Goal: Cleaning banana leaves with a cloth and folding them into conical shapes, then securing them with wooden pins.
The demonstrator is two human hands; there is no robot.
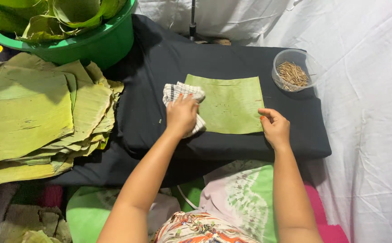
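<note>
Head view, looking down. Left hand [182,115] is clenched around a bunched checked cloth [183,95], pressing it on the left edge of a cut rectangular banana leaf piece [232,104]. Grip is palm-down, so the cloth lies flat against the leaf face, as for wiping. Right hand [274,127] grasps nothing; its fingers [265,112] press the leaf's lower right corner, apparently pinning it so it doesn't slide under the cloth.

The leaf piece lies flat in the middle of a black cloth-covered surface [160,58], directly in front of the person, within both hands' reach.

A clear plastic bowl [277,80] of thin short sticks [292,74] sits at the surface's far right corner, near the leaf but not touching it. A stack of cut banana leaves [34,117] lies to the left, well apart from the hands. A green tub [101,42] holding more leaves stands behind that stack. White sheet [367,112] covers the right side. The person's patterned clothing shows at the bottom edge.
</note>
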